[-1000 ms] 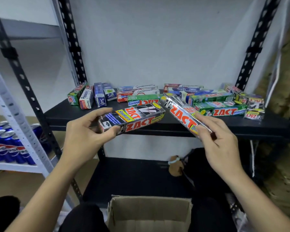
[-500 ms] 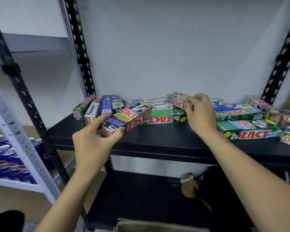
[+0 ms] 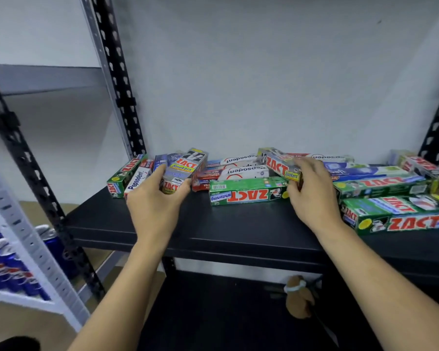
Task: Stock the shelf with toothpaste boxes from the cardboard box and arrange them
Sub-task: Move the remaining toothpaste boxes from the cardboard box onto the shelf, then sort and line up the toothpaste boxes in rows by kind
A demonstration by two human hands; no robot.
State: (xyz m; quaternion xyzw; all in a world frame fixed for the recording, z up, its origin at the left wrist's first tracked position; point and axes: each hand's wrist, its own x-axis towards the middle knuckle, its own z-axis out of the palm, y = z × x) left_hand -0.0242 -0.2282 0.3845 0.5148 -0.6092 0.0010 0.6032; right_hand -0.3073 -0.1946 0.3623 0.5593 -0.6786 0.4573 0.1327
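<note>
Plainly these are light cartons: thin printed card, stiff along the length but easy to dent on the broad faces, and glossy enough to slide against one another. By my judgement the best hold is across the narrow long edges, near one end, so the other end can be steered into a gap.

The left hand grips the left Smokers box that way, with the thumb on its right edge and the fingers wrapped round its left edge. The carton stands tilted back at the left of the black shelf, just beside a standing Pepsodent box. Whether its lower end touches the shelf is hidden by the hand.

The right hand holds the right Smokers box by its near end, fingers curled over the top and thumb beneath. This carton lies slantwise above the flat Pepsodent boxes, behind the green Whitening box. I cannot tell if it rests on them yet.

Both hands are closed on their cartons with only a carton's width between thumb and fingers. The cardboard box is out of view.
</note>
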